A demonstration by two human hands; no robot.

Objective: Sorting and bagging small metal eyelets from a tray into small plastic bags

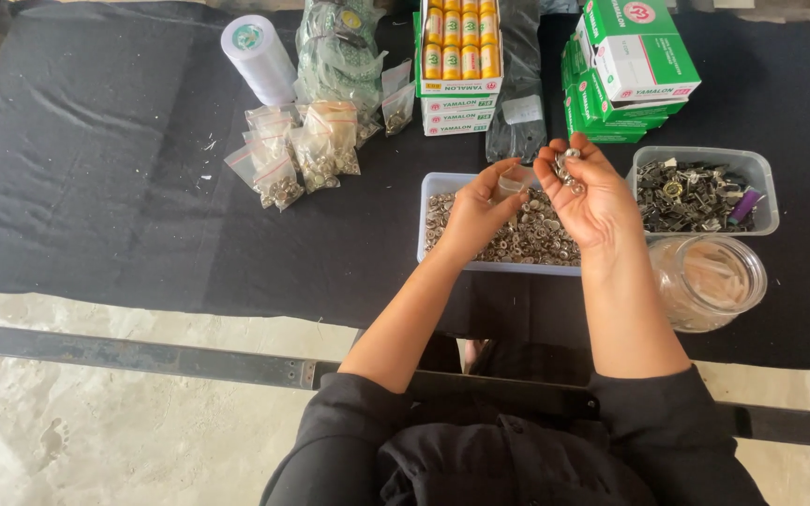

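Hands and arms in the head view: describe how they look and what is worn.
Both forearms are bare from elbow to wrist. Black fabric sleeves are pushed up to about the elbows and belong to a dark black garment. The left hand and the right hand are bare, without gloves; no rings or watch are visible.

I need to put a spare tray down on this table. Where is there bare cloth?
The widest bare patch of black cloth lies left of the small filled bags and the white roll. A narrower strip runs between the bags and the tray of metal rings. The right side is crowded: boxes, second tray, jar.
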